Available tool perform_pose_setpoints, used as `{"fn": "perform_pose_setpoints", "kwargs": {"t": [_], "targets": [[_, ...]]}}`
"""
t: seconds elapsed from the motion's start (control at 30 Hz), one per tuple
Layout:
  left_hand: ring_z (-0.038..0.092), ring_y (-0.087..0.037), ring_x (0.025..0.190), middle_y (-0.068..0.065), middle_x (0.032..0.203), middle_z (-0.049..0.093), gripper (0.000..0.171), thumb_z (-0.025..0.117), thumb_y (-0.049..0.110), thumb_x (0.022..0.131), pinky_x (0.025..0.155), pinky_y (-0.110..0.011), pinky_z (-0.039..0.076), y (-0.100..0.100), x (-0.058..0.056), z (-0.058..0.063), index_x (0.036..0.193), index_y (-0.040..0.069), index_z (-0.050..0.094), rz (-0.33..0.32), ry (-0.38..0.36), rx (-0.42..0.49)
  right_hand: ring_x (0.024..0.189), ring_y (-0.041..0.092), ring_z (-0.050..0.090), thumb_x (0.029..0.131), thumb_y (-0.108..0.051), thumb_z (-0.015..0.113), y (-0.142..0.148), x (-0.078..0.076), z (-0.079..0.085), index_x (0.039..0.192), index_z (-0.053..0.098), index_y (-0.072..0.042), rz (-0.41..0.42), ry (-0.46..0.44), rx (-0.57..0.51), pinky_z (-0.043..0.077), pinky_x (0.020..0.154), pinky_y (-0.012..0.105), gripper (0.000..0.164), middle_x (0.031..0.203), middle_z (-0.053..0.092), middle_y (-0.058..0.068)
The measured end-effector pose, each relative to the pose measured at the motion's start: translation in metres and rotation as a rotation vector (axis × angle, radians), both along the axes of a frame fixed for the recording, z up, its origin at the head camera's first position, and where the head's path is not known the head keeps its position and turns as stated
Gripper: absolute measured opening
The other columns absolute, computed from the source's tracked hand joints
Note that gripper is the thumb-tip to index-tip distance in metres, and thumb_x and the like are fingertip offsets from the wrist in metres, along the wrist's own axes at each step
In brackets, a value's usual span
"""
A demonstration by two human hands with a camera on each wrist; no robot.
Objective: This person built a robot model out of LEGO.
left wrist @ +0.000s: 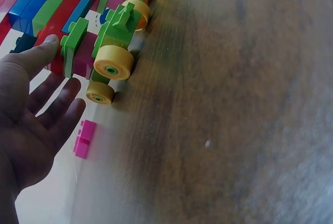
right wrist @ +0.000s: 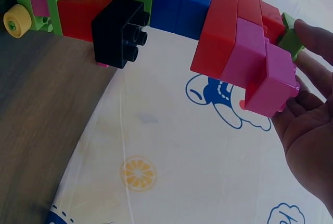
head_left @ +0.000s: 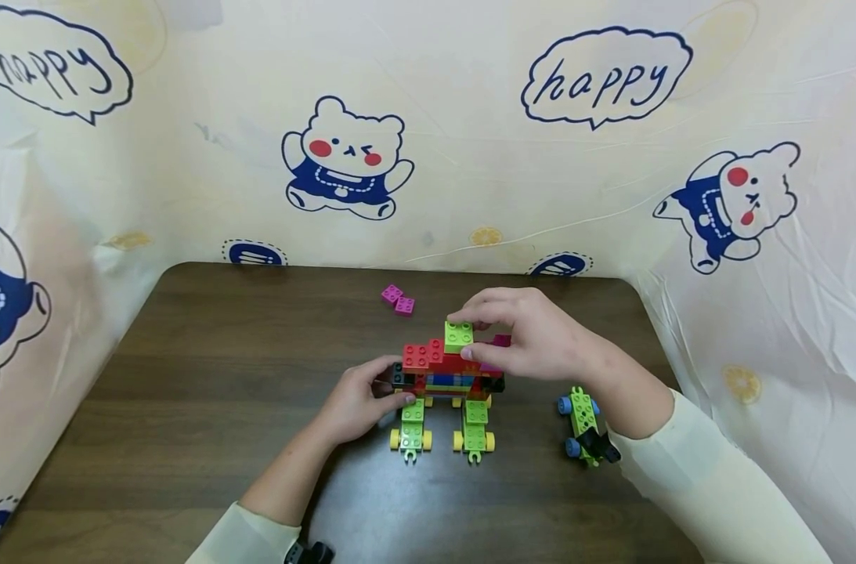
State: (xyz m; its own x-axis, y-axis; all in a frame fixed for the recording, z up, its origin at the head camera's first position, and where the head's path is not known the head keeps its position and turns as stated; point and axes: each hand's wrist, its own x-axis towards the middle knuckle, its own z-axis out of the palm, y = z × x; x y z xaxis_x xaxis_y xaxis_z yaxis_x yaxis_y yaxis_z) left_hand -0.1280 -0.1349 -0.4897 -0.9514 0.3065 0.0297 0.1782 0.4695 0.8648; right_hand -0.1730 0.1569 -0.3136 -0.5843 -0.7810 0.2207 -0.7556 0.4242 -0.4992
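In the head view a toy-brick model (head_left: 447, 381) stands mid-table, with red bricks on top and blue and black ones below. It rests on lime green wheel bases (head_left: 474, 423) with yellow wheels. My left hand (head_left: 360, 403) holds its left end, thumb in front; in the left wrist view the thumb touches a red brick (left wrist: 61, 11). My right hand (head_left: 533, 333) pinches a lime green brick (head_left: 459, 337) at the top of the red bricks. Whether that brick is fully seated cannot be told. Pink bricks (right wrist: 270, 81) jut out beside the right fingers.
Two loose magenta bricks (head_left: 398, 300) lie behind the model. A lime green wheel base (head_left: 583, 415) with blue wheels and a black piece (head_left: 598, 445) sits by the right forearm. A printed sheet (head_left: 463, 172) hangs around the brown table (head_left: 223, 392).
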Motion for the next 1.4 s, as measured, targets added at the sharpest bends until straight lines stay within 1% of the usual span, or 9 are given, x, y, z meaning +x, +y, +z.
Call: {"fn": "perform_pose_setpoints", "kwargs": {"t": [0.17,0.37,0.5,0.7,0.8,1.0,1.17,1.3,1.4], "targets": [[0.067,-0.012,0.1,0.007,0.116,0.073,0.049,0.086,0.026,0.088,0.091,-0.042,0.057,0.0,0.0,-0.001,0.133,0.029,0.066,0.005,-0.011,0.0,0.103,0.01,0.066,0.091,-0.022,0.082,0.0,0.003,0.001,0.129,0.074,-0.017,0.005,0.023,0.004,0.06,0.081,0.032,0.039,0.119,0.07,-0.004],[0.068,-0.012,0.101,0.007,0.116,0.073,0.049,0.086,0.027,0.088,0.091,-0.041,0.058,0.001,-0.001,-0.002,0.133,0.029,0.066,0.009,-0.028,0.011,0.096,0.006,0.064,0.089,-0.021,0.084,-0.002,0.005,0.001,0.127,0.075,-0.017,-0.001,0.05,0.014,0.058,0.075,0.025,0.039,0.114,0.069,-0.006],[0.069,-0.012,0.1,0.005,0.116,0.073,0.049,0.085,0.026,0.089,0.09,-0.04,0.059,0.001,-0.001,0.0,0.133,0.028,0.066,0.006,-0.027,0.034,0.095,0.006,0.064,0.088,-0.021,0.085,-0.004,0.006,0.002,0.126,0.076,-0.017,-0.001,0.054,0.017,0.057,0.074,0.023,0.04,0.113,0.069,-0.006],[0.069,-0.012,0.102,0.004,0.116,0.073,0.049,0.085,0.025,0.088,0.09,-0.04,0.059,0.001,-0.001,0.0,0.133,0.028,0.066,-0.001,-0.018,0.038,0.093,0.006,0.064,0.086,-0.022,0.087,-0.003,0.006,0.0,0.124,0.077,-0.017,-0.02,0.047,0.006,0.058,0.072,0.028,0.039,0.111,0.07,-0.006],[0.069,-0.012,0.102,0.003,0.116,0.073,0.049,0.086,0.026,0.088,0.09,-0.039,0.059,0.002,-0.002,-0.001,0.134,0.028,0.065,-0.004,-0.02,0.039,0.093,0.006,0.064,0.088,-0.022,0.086,-0.001,0.007,-0.003,0.125,0.076,-0.018,-0.028,0.025,-0.015,0.059,0.071,0.03,0.039,0.112,0.07,-0.006],[0.069,-0.012,0.1,0.003,0.116,0.073,0.05,0.085,0.027,0.089,0.089,-0.039,0.059,0.001,-0.001,-0.002,0.134,0.027,0.065,0.0,-0.035,0.042,0.108,0.009,0.062,0.091,-0.026,0.083,0.004,0.006,-0.015,0.133,0.071,-0.023,-0.043,-0.045,-0.053,0.058,0.08,0.029,0.044,0.125,0.068,-0.007],[0.07,-0.013,0.1,0.003,0.116,0.073,0.05,0.085,0.027,0.089,0.089,-0.041,0.059,0.001,-0.002,-0.002,0.134,0.027,0.065,-0.003,-0.032,0.039,0.12,0.011,0.058,0.09,-0.032,0.083,0.014,0.01,-0.023,0.142,0.064,-0.025,-0.079,-0.065,-0.088,0.058,0.089,0.036,0.056,0.134,0.065,-0.008],[0.07,-0.014,0.101,0.003,0.116,0.073,0.051,0.086,0.027,0.088,0.09,-0.042,0.059,0.001,-0.003,-0.003,0.135,0.028,0.065,-0.009,-0.03,0.043,0.12,0.013,0.06,0.087,-0.025,0.087,0.031,0.013,-0.027,0.142,0.063,-0.022,-0.138,-0.068,-0.144,0.056,0.094,0.039,0.06,0.134,0.066,-0.006],[0.07,-0.013,0.102,0.004,0.116,0.073,0.051,0.086,0.027,0.088,0.091,-0.041,0.058,0.0,-0.002,-0.004,0.134,0.029,0.065,-0.007,-0.03,0.041,0.118,0.014,0.062,0.086,-0.022,0.088,0.044,0.014,-0.032,0.141,0.063,-0.021,-0.183,-0.084,-0.163,0.055,0.095,0.037,0.06,0.132,0.067,-0.005]]}}
